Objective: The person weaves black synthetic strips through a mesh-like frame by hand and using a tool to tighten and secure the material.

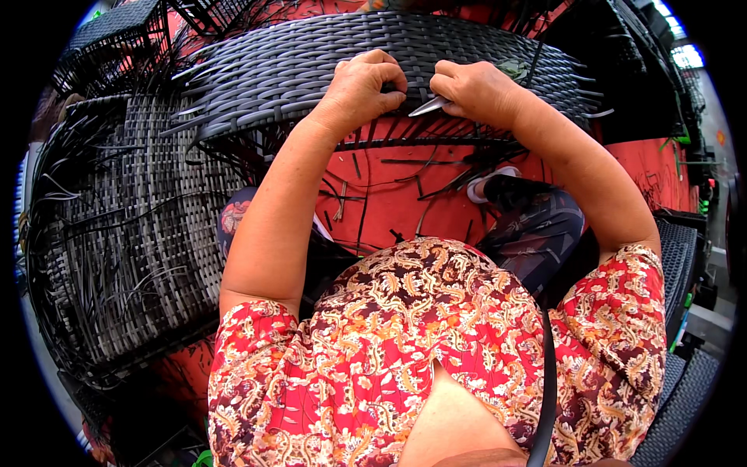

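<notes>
At upper centre, the right hand (476, 89) closes around a pointed blade (429, 106); the left hand (362, 87), half-curled, contents unclear, meets the woven panel (268, 68).

Red floor (393, 214); loose dark strips (420, 162) lie scattered on it.

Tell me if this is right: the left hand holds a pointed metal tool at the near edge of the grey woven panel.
Wrong hand: the head view shows the pointed metal tool in the right hand, not the left hand, at the grey woven panel's near edge.
</notes>
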Action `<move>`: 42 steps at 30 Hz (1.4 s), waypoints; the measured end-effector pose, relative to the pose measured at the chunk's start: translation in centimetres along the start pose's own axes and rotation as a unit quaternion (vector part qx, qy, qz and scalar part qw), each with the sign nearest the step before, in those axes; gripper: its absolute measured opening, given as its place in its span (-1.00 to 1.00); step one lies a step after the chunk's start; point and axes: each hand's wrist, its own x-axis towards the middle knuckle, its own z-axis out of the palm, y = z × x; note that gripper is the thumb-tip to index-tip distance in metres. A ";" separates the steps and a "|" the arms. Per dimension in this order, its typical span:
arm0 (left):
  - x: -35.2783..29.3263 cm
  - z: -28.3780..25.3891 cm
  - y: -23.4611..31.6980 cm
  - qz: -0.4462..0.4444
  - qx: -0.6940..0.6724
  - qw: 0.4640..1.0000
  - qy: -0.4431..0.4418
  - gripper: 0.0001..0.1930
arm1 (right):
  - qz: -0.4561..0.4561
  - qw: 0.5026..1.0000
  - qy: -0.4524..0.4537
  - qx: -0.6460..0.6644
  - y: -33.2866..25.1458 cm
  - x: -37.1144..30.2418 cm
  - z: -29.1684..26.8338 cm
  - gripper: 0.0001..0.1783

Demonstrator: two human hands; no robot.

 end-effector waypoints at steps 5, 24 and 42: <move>0.2 -0.1 0.4 0.002 -0.006 1.000 0.000 -0.85 | 0.031 0.979 0.141 0.146 0.2 -1.8 1.4 -0.79; 0.2 -0.7 0.4 -0.004 -0.048 0.998 -0.035 -0.86 | 0.210 0.934 0.100 0.271 -2.4 -1.5 1.6 -0.75; 0.1 -0.9 0.4 -0.001 -0.035 0.997 -0.076 -0.82 | 0.179 0.979 0.008 0.093 -2.7 0.2 0.2 -0.78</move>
